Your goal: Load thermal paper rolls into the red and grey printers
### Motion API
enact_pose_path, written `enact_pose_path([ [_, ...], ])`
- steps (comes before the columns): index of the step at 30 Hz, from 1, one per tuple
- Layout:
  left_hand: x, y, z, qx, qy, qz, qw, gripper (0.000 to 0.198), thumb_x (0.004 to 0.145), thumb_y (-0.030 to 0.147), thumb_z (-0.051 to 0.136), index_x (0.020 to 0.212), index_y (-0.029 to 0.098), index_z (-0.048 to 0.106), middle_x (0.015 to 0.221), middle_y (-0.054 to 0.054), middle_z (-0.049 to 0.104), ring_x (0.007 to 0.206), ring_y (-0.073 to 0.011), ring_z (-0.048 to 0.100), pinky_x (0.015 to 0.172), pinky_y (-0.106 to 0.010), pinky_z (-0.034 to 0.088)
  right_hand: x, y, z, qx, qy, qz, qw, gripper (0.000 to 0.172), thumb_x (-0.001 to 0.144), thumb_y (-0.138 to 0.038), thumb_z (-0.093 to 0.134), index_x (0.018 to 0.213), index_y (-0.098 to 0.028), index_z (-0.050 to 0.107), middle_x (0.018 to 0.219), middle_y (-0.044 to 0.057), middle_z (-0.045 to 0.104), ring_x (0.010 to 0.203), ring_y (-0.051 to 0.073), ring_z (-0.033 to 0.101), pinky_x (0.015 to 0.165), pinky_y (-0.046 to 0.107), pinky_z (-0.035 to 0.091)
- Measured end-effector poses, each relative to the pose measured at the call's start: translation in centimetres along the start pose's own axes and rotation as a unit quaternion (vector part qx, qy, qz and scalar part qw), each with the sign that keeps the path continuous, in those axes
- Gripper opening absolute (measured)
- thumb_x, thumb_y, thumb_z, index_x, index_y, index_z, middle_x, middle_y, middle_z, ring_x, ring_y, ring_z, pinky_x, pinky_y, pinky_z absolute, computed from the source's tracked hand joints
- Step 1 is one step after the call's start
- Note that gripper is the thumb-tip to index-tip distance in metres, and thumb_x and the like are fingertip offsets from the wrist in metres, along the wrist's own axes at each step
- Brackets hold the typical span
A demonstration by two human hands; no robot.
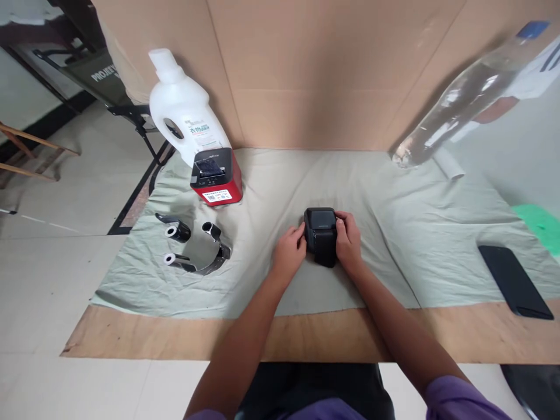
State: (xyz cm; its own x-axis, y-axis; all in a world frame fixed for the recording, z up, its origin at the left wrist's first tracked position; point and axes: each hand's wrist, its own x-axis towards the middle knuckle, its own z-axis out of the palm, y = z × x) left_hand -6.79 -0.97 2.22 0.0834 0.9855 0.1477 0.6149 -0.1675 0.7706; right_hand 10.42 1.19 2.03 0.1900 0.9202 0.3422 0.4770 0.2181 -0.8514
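Note:
On the cloth, a small black box-shaped device [322,220] sits at the middle, with a dark panel on top and a black flap or strip [325,247] reaching toward me. My left hand [290,247] grips its left side, thumb and fingers against the edge. Around the right side, my right hand [349,240] has its fingers bent against the device. Both hands hold it low, at the cloth. What the device is exactly I cannot make out.
To the left stand a red-and-black printer-like box [217,176], a white detergent bottle [189,111] and black rolls with loose film [205,265]. A clear bottle [459,105] leans at the back right against cardboard [324,76]. A phone [516,280] lies near the front right edge.

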Motion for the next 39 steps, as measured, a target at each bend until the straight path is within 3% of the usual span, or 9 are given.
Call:
enact_pose_path([
  [10,-0.2,-0.6,0.3,0.056,0.013,0.028,0.998,0.048,0.092,0.012,0.049,0.138,0.018,0.060,0.109,-0.010,0.069,0.093,-0.0218,0.065,0.086,-0.031,0.051,0.0,0.6,0.4,0.027,0.001,-0.003,1.000,0.032,0.096,-0.041,0.040,0.111,-0.019,0.059,0.110,0.012,0.067,0.099,0.024,0.062,0.092,0.040,0.049],
  [16,0.3,-0.4,-0.1,0.111,0.002,0.037,0.993,0.044,0.093,0.014,0.050,0.133,0.020,0.065,0.104,-0.008,0.071,0.087,-0.0192,0.064,0.080,-0.028,0.049,0.1,0.6,0.7,0.033,0.008,0.052,0.998,0.051,0.094,-0.046,0.041,0.136,-0.015,0.042,0.125,0.019,0.062,0.105,0.029,0.063,0.096,0.047,0.047],
  [23,1.0,-0.7,-0.5,0.157,-0.003,0.057,0.986,0.032,0.095,0.021,0.050,0.111,0.024,0.077,0.086,-0.005,0.070,0.075,-0.0186,0.062,0.071,-0.027,0.044,0.0,0.8,0.9,-0.004,0.028,0.049,0.998,0.047,0.096,-0.048,0.039,0.130,-0.017,0.048,0.109,0.014,0.069,0.100,0.030,0.064,0.094,0.046,0.047],
  [39,1.1,-0.5,-0.6,0.207,-0.011,0.058,0.977,0.033,0.099,0.023,0.047,0.117,0.023,0.074,0.096,-0.009,0.071,0.085,-0.0238,0.067,0.073,-0.030,0.046,-0.1,1.3,0.6,-0.009,0.019,0.049,0.999,0.054,0.096,-0.048,0.035,0.135,-0.013,0.049,0.117,0.018,0.069,0.110,0.033,0.062,0.100,0.052,0.043],
])
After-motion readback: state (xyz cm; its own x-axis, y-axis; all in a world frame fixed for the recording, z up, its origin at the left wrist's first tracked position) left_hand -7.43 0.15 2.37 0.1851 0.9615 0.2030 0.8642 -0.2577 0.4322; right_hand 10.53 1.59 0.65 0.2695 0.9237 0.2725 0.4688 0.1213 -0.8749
